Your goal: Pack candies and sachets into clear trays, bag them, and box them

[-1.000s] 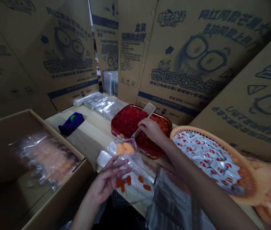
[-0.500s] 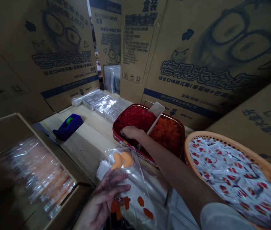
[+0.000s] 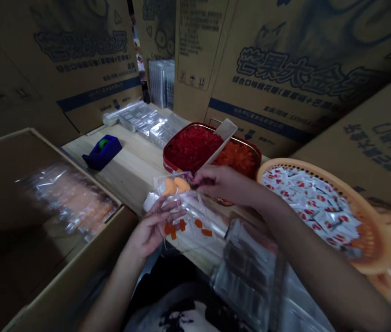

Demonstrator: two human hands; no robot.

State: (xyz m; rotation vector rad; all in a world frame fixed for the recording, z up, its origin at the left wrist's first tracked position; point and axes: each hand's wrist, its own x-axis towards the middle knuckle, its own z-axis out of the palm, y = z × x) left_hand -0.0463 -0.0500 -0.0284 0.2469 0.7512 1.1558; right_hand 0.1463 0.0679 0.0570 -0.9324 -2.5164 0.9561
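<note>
Centre frame, the left hand (image 3: pixel 149 233) grips a clear bag (image 3: pixel 186 214) of orange sweets, the right hand (image 3: pixel 221 184) pinching its mouth. Behind, a tin (image 3: pixel 166 160) of red and orange sweets; right of it, a basket (image 3: pixel 306 165) of sachets

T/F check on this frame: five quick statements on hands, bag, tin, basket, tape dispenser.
1. The left hand holds a clear bag with orange pieces in it. True.
2. The right hand is down in the basket. False: its fingers are at the bag's top, in front of the tin.
3. A divider splits the tin, with red pieces left of it and orange pieces right. True.
4. The tape dispenser sits in the tin. False: it stands on the table, left of the tin.
5. The basket holds loose red pieces. False: it holds white sachets.
</note>
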